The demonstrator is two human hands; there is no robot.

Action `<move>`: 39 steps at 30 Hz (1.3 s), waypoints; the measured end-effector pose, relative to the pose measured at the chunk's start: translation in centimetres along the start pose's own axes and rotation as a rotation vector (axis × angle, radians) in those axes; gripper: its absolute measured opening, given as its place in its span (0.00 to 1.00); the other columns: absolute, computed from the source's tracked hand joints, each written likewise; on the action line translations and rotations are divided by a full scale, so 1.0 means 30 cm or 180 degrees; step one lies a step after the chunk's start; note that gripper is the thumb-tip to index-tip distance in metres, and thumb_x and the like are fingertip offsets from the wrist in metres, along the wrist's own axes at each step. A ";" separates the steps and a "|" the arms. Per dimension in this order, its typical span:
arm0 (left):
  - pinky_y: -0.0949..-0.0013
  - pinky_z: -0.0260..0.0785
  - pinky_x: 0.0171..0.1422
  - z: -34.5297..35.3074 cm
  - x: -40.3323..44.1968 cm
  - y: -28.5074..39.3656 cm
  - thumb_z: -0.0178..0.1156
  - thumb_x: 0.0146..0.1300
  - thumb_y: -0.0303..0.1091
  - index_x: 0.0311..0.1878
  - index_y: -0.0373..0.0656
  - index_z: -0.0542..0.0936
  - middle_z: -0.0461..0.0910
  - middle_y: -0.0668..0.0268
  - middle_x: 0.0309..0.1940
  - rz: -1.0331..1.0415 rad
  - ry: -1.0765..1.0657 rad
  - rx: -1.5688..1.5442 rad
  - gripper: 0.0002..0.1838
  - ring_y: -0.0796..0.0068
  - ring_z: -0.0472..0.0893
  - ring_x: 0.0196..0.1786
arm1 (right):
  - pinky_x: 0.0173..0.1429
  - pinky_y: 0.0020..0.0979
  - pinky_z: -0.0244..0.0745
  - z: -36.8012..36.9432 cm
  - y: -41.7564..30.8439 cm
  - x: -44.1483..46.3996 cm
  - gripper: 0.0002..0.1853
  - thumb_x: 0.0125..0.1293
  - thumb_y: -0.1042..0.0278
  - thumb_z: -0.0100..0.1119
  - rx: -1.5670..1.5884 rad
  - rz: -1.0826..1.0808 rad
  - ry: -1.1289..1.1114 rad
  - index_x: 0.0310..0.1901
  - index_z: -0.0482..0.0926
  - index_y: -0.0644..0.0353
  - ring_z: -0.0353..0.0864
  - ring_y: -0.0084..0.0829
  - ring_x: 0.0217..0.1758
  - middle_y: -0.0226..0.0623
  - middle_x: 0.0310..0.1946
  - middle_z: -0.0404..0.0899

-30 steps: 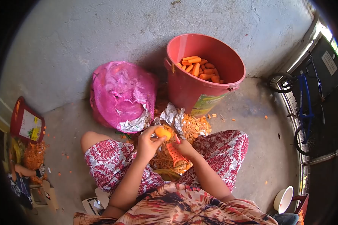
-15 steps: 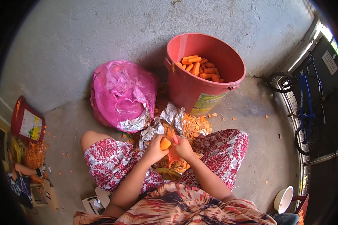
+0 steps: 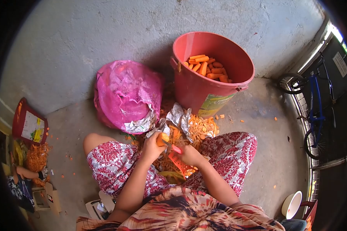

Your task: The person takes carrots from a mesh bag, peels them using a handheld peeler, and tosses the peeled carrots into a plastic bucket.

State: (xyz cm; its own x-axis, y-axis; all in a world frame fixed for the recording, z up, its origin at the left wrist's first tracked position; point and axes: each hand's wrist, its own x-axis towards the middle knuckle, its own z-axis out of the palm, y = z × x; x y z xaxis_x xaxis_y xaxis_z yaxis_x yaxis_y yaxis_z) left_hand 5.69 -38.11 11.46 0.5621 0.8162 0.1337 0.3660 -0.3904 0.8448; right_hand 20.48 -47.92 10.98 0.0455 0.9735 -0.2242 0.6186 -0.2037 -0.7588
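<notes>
My left hand is wrapped round a carrot, its cut end facing up and to the right. In my right hand is a knife by its pinkish-red handle. The thin grey blade reaches left to the carrot's end and seems to touch it. Under both hands, between my knees, lies a heap of carrot peelings and cut ends with crumpled paper. A red-orange perforated plastic piece shows below my right hand; most of it is hidden.
A tall red bucket holding peeled carrots stands ahead, beside a pink mesh sack. At far left are a smaller red bucket, a peelings pile and another person's arm. A blue bicycle and white bowl are right.
My left hand has moved slightly up and left, tilting the carrot more upright. My right hand has shifted down and right, and the blade now shows at the carrot's end.
</notes>
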 end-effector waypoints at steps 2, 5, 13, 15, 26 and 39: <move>0.67 0.68 0.40 -0.004 0.002 0.011 0.62 0.38 0.24 0.40 0.39 0.71 0.76 0.55 0.31 -0.0034 0.0027 0.0090 0.21 0.60 0.77 0.38 | 0.39 0.40 0.68 0.004 -0.004 0.003 0.11 0.48 0.66 0.51 0.0064 0.0062 -0.0023 0.31 0.73 0.63 0.73 0.48 0.34 0.51 0.27 0.74; 0.67 0.69 0.39 -0.006 0.002 0.011 0.62 0.37 0.25 0.39 0.38 0.72 0.76 0.54 0.30 -0.0025 0.0030 0.0150 0.20 0.59 0.77 0.36 | 0.39 0.39 0.68 0.004 -0.009 0.004 0.11 0.48 0.66 0.50 0.0130 0.0082 -0.0049 0.31 0.73 0.63 0.73 0.48 0.34 0.50 0.28 0.74; 0.64 0.67 0.40 -0.002 0.004 -0.009 0.65 0.35 0.34 0.39 0.39 0.73 0.76 0.53 0.30 -0.0352 -0.0193 0.0248 0.23 0.57 0.76 0.36 | 0.41 0.38 0.68 0.010 -0.010 0.006 0.12 0.47 0.67 0.50 0.0125 0.0213 -0.0034 0.34 0.74 0.61 0.73 0.47 0.35 0.50 0.29 0.75; 0.64 0.67 0.39 -0.001 0.004 -0.015 0.65 0.35 0.35 0.39 0.39 0.73 0.76 0.53 0.30 -0.0362 -0.0227 0.0272 0.23 0.56 0.76 0.36 | 0.41 0.38 0.68 0.019 0.003 0.010 0.11 0.48 0.67 0.51 0.0076 0.0191 -0.0056 0.34 0.74 0.61 0.73 0.47 0.35 0.50 0.29 0.75; 0.64 0.68 0.41 0.000 0.009 -0.022 0.62 0.36 0.31 0.39 0.37 0.73 0.76 0.52 0.30 -0.0407 -0.0309 0.0167 0.21 0.57 0.76 0.37 | 0.41 0.38 0.68 0.008 -0.021 0.009 0.11 0.50 0.65 0.51 0.0250 0.0260 -0.0090 0.35 0.74 0.61 0.74 0.46 0.35 0.49 0.29 0.75; 0.65 0.68 0.38 -0.019 0.011 0.019 0.63 0.35 0.33 0.34 0.38 0.75 0.76 0.52 0.27 -0.0239 -0.0671 0.0423 0.18 0.57 0.77 0.33 | 0.38 0.40 0.67 0.006 -0.007 0.018 0.12 0.50 0.61 0.48 -0.0039 0.0431 -0.0625 0.31 0.73 0.61 0.73 0.48 0.35 0.51 0.28 0.74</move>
State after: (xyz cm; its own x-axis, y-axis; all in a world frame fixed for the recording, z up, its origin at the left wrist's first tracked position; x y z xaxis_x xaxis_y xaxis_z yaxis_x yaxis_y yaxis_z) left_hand 5.64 -37.82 12.27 0.6667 0.7437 -0.0495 0.4989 -0.3960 0.7709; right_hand 20.23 -47.36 10.93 -0.0239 0.8982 -0.4390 0.6266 -0.3287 -0.7066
